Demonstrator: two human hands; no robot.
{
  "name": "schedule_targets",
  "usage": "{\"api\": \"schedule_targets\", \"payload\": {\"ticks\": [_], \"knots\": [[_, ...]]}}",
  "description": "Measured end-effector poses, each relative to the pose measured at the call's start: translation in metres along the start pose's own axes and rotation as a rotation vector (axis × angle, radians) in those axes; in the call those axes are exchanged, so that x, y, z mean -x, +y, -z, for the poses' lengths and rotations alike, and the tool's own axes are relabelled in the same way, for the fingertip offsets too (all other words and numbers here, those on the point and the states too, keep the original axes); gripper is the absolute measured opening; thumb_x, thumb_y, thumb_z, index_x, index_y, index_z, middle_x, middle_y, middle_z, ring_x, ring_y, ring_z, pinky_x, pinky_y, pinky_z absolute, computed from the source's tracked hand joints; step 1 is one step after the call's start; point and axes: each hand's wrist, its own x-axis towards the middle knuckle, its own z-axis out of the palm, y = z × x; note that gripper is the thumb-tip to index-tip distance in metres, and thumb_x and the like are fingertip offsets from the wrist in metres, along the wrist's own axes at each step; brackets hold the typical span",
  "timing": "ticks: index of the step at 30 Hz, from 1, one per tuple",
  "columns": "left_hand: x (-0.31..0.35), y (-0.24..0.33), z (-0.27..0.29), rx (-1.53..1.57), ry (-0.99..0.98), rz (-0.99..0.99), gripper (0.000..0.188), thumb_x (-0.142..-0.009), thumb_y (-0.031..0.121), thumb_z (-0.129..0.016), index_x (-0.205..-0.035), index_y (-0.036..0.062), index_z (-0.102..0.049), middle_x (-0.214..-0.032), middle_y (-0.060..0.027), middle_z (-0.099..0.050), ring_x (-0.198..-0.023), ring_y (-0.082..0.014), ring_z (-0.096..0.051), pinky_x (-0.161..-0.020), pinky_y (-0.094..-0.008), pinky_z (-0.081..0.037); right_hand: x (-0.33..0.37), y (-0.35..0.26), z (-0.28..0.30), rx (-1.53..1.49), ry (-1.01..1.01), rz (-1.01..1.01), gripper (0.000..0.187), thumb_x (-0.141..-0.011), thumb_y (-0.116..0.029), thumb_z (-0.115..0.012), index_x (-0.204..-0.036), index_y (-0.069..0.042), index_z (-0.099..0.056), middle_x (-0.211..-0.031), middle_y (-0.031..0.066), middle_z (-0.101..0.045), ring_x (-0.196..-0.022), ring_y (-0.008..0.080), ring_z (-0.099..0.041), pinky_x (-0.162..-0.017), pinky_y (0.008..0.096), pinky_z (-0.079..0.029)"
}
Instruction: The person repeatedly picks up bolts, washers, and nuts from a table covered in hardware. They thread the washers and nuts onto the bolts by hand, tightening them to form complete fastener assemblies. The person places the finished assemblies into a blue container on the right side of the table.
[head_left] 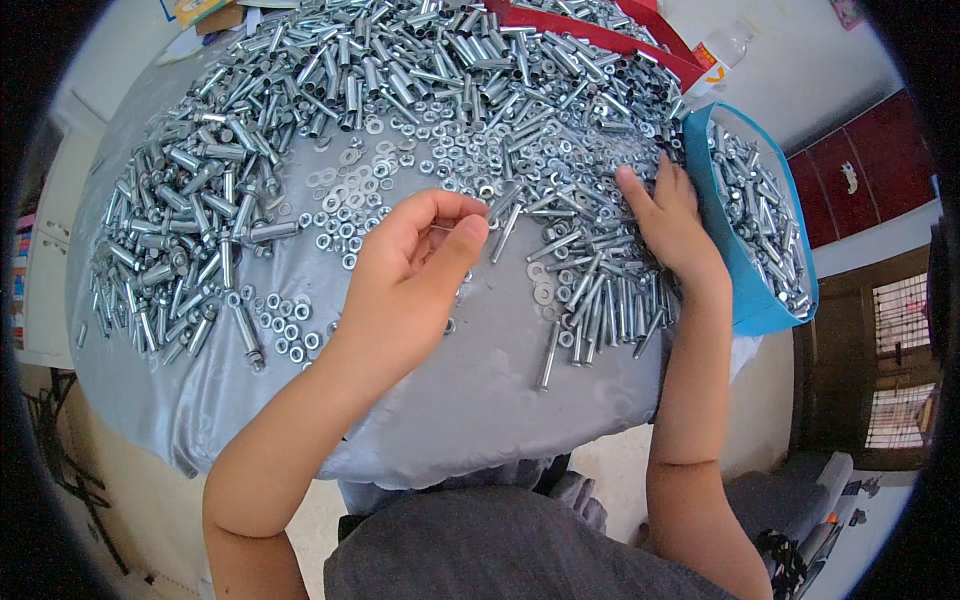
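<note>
Over the middle of the table my left hand [415, 275] is closed, thumb pressed toward the curled fingers. What it pinches, if anything, is hidden. Just past its fingertips lie a bolt [507, 232] and loose nuts. My right hand [672, 222] rests on the right side of the metal pile with thumb and fingers apart, beside the blue bin. Under and around it are small nuts [600, 185] and long bolts [625, 310]. Flat washers [350, 190] and hex nuts [290, 325] lie scattered left of my left hand.
Assembled sleeve anchors [165, 240] heap up at the left, and metal sleeves [365, 75] at the back. A blue bin [702, 170] full of bolts stands at the right edge. Behind are a red tray [590, 45] and a clear plastic bottle [722, 50]. Grey cloth [450, 430] covers the table.
</note>
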Motion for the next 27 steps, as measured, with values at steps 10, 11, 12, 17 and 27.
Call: {"api": "schedule_targets", "payload": {"ticks": [10,11,12,17,27], "knots": [[-0.001,-0.003,-0.001,0.039,0.006,-0.048,0.017,-0.086,0.014,-0.052,-0.096,0.0005,-0.053,-0.073,0.0039,-0.05,-0.063,-0.001,-0.043,-0.055,-0.0164,-0.034,-0.004,0.001,-0.008,0.066,-0.021,-0.015,0.082,-0.08,-0.058,-0.039,-0.127,0.009,-0.028,-0.131,0.0311,-0.023,-0.125,0.0399,-0.021,-0.103,0.04,-0.017],[-0.002,-0.003,-0.001,0.032,0.007,-0.046,0.017,-0.086,0.013,-0.052,-0.096,0.0005,-0.053,-0.072,0.0038,-0.05,-0.063,-0.0011,-0.043,-0.055,-0.0165,-0.034,-0.003,0.001,-0.008,0.04,-0.003,0.017,0.078,-0.081,-0.056,-0.04,-0.124,0.009,-0.032,-0.13,0.0307,-0.026,-0.123,0.04,-0.024,-0.102,0.04,-0.019],[-0.002,-0.003,-0.001,0.026,0.007,-0.044,0.016,-0.086,0.013,-0.052,-0.096,0.0005,-0.053,-0.072,0.0038,-0.05,-0.063,-0.0011,-0.043,-0.055,-0.0165,-0.034,-0.003,0.001,-0.007,0.014,0.016,0.049,0.074,-0.082,-0.053,-0.041,-0.122,0.01,-0.035,-0.128,0.0303,-0.03,-0.122,0.0401,-0.026,-0.102,0.04,-0.021],[-0.003,-0.005,-0.001,-0.001,0.004,-0.052,0.015,-0.085,0.012,-0.052,-0.095,0.0009,-0.054,-0.071,0.0038,-0.05,-0.062,-0.0011,-0.043,-0.054,-0.0166,-0.034,-0.001,-0.004,0.0,-0.103,0.093,0.176,0.046,-0.082,-0.032,-0.051,-0.106,0.006,-0.052,-0.113,0.0244,-0.048,-0.109,0.038,-0.04,-0.095,0.0391,-0.03],[-0.003,-0.01,-0.001,-0.031,-0.024,-0.061,0.014,-0.086,0.012,-0.051,-0.094,0.0013,-0.054,-0.07,0.0041,-0.049,-0.06,-0.0008,-0.041,-0.052,-0.0167,-0.033,0.013,-0.03,0.015,-0.558,-0.083,0.296,0.02,-0.073,-0.001,-0.059,-0.093,0.001,-0.058,-0.089,0.0091,-0.058,-0.082,0.0171,-0.055,-0.076,0.0263,-0.042]]}}
